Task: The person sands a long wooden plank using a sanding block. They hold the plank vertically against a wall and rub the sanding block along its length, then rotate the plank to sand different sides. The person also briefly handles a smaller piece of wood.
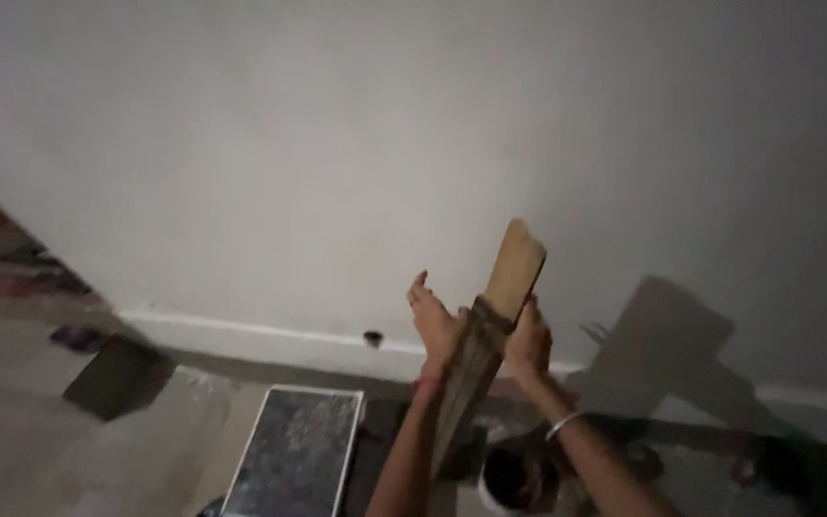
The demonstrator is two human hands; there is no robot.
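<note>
Above and to either side of the hands the wall (337,144) is bare, so there is open room to pass there, up to the wall's own flat face close behind the plank (490,325), which stands tilted between the left hand (435,330) and the right hand (528,345) and fills the gap between them. Below, the way down is crowded: a bucket (509,479) sits just under the forearms, a framed dark panel (294,450) lies on the floor to its left, and a dark block (117,378) lies farther left by the white skirting (241,335).
</note>
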